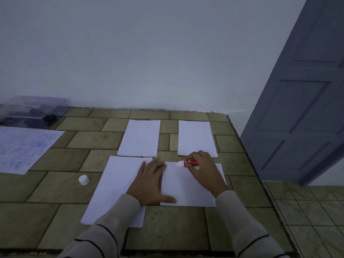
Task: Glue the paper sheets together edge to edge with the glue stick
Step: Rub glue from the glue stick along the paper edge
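Several white paper sheets lie on a tiled table [55, 192]. My left hand [150, 183] lies flat with straight fingers across the gap between the near left sheet [115, 187] and the near right sheet [184, 187], pressing both down. My right hand [204, 168] grips a red glue stick [190, 162], its white tip pointing left at the far edge of the near right sheet. Two more sheets lie further back, a far left sheet [140, 138] and a far right sheet [195, 136]. The white glue cap [83, 180] stands on the table to the left.
A written-on sheet [24, 148] lies at the far left, with a clear plastic box [35, 110] behind it against the wall. The table's right edge [251, 164] drops to a tiled floor, and a grey-blue door [301, 101] stands at the right.
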